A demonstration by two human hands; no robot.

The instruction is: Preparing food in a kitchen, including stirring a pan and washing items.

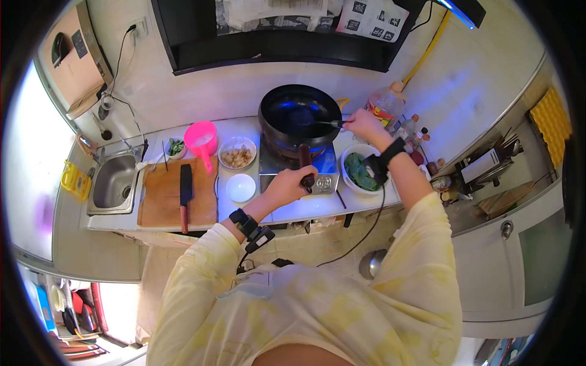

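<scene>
My left hand [290, 184] grips the wooden handle [305, 158] of a deep black wok [274, 132]. The wok sits on a shiny metal gas stove [270, 170]. My right hand [366, 127] holds the black-handled end of a cooking utensil [336, 123] whose metal shaft reaches into the wok; its head is too dark to make out. Whether food lies in the wok I cannot tell. A white bowl of green leaves [359, 170] stands right of the stove, below my right forearm. To the left are a bowl of pale brown chunks [238, 157] and a small white bowl [241, 188].
A kitchen knife [186, 183] lies on a wooden cutting board [158, 199], its handle over the front edge. Behind are a pink dipper [201, 137] and a bowl of chopped greens [175, 147]. A sink [114, 178] is far left; several bottles [407, 127] stand right. A black range hood [284, 52] hangs above.
</scene>
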